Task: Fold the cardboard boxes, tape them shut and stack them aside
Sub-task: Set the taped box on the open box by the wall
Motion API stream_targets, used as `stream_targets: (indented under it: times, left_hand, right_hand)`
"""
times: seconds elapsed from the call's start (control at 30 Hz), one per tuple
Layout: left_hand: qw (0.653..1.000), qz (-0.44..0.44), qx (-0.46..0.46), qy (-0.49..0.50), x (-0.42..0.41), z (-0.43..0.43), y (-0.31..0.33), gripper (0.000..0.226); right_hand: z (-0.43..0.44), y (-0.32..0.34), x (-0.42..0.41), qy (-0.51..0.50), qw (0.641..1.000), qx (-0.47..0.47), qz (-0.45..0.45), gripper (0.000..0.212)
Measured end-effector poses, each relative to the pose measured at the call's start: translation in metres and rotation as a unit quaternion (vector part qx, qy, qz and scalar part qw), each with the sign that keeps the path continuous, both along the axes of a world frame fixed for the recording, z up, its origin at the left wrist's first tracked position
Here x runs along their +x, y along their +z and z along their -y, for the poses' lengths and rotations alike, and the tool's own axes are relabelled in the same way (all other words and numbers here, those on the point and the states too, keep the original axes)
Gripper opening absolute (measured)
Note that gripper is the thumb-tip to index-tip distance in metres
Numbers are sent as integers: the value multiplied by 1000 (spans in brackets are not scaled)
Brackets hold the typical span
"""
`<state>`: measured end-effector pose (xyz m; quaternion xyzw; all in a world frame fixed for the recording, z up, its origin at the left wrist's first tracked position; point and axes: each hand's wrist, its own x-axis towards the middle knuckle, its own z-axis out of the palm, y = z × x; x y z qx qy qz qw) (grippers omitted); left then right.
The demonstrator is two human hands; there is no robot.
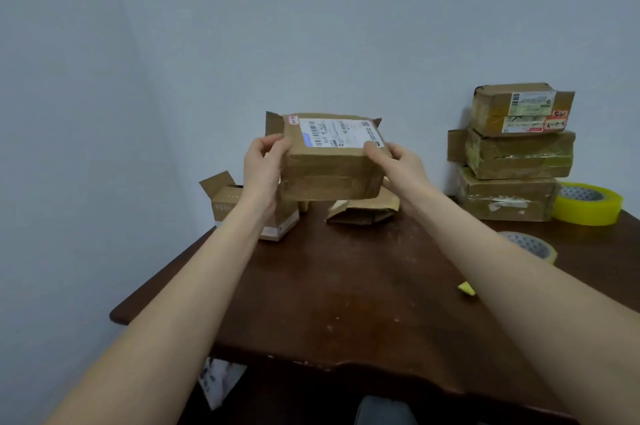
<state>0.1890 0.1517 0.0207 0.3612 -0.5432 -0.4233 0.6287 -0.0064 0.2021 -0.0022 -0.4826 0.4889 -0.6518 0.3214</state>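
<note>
A held box [329, 161] hangs above the bench [346, 286]; an open box [242, 210] sits behind left, three stacked boxes [516, 151] behind right, two tape rolls [588, 205] beside them.

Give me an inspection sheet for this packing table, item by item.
Surface: dark wooden table, scuffed, front edge chipped.
Job's things: labelled box held above the table, end flaps sticking out; three-box stack at rear right; yellow tape roll and second roll on the right.
Clutter: open small box, crumpled cardboard, yellow scrap.
Hands: left hand and right hand grip the labelled box's ends.
Cables: nothing seen.
Surroundings: pale wall; white sheet below the table's front edge.
</note>
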Motion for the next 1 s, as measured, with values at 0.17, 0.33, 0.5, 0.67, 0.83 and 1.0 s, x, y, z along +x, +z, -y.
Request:
stream_targets:
  times: [0.17, 0.33, 0.5, 0.67, 0.83, 1.0]
  left_hand:
    - [998, 24, -48, 45, 60, 23, 4, 48]
    - [990, 36, -46, 126, 98, 71, -6, 48]
    - [982, 45, -32, 181, 102, 129, -18, 43]
    - [971, 132, 7, 198, 76, 167, -51, 46]
    - [945, 269, 49, 182, 54, 177, -82, 45]
    - [942, 241, 96, 212, 46, 166, -76, 42]
  right_hand:
    - [52, 16, 57, -6, 1000, -18, -23, 50]
    - [129, 27, 104, -62, 988, -1, -142, 44]
    - [197, 17, 117, -64, 968, 16, -240, 37]
    - [238, -8, 101, -20, 949, 124, -290, 47]
    - [245, -30, 88, 46, 956, 184, -226, 61]
    - [229, -34, 76, 12, 960, 170, -223, 58]
